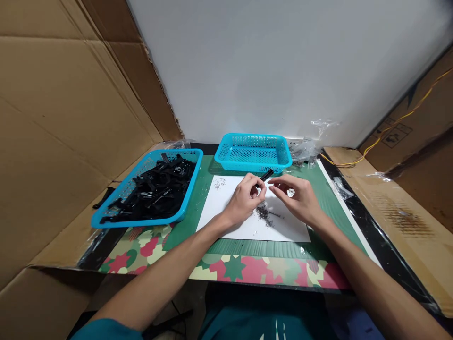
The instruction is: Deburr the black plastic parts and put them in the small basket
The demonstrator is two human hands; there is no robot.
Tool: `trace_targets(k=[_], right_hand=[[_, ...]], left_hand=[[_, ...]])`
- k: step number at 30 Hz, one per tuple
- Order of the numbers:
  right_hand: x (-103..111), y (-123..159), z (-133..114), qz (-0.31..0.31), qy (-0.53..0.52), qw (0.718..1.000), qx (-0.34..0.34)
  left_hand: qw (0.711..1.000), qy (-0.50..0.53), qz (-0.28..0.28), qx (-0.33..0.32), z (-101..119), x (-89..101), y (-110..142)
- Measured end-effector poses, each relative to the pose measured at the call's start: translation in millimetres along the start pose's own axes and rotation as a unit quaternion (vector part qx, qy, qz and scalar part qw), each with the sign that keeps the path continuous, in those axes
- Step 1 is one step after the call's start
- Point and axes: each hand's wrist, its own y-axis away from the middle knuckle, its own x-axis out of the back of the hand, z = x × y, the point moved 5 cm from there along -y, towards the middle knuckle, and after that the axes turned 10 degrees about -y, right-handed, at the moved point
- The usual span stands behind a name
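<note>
left hand (252, 188): this hand is pinching a black part (267, 175) with its thumb and fingers closed on it.
right hand (295, 190): this hand is reaching in close from the right. its thumb and first finger are bending toward the black part, with a small gap showing. i cannot tell if they are holding a tiny bit.
black part: it is pointing up to the far right, over the paper (215, 208). it is sitting in the left hand, so work on this one looks to be going on. i cannot tell how much of it is done.
paper: it is lying on the green mat (338, 219), under both hands.
bits (264, 215): they are lying in a loose heap near the middle of the paper. a thin rod (275, 214) is lying beside them. more small bits (219, 183) are lying at the far left of the paper.
left basket (141, 223): it is holding a big messy pile (159, 189) of black things, so many seem to be left. i cannot tell if any are done.
loose thing (103, 197): this black thing is lying just outside the left basket, on its left side.
far basket (253, 167): it is standing past the paper, near the wall (283, 61).
bag (306, 150): this clear bag is lying to the right of the far basket.
wire (406, 115): it is hanging down at the far right.
</note>
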Motion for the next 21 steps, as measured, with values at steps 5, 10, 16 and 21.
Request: trace_targets(k=[5, 10, 16, 21], right_hand=[[-5.1, 0.6, 10.6, -0.036, -0.06, 0.997, -0.039], [-6.0, -2.8, 11.4, -0.074, -0.062, 0.994, -0.057], [10.6, -3.9, 23.7, -0.144, 0.021, 0.985, -0.089], [38.3, -4.8, 40.4, -0.089, 0.062, 0.988, -0.108]], left_hand=[[0.999, -0.026, -0.02, -0.023, -1.3, -1.2, 1.1], [0.998, -0.045, -0.029, -0.03, 1.3, -0.1, 1.3], [0.984, -0.085, -0.146, -0.063, 2.5, -1.9, 2.3], [0.977, -0.079, -0.183, -0.077, -1.3, 3.6, 1.0]])
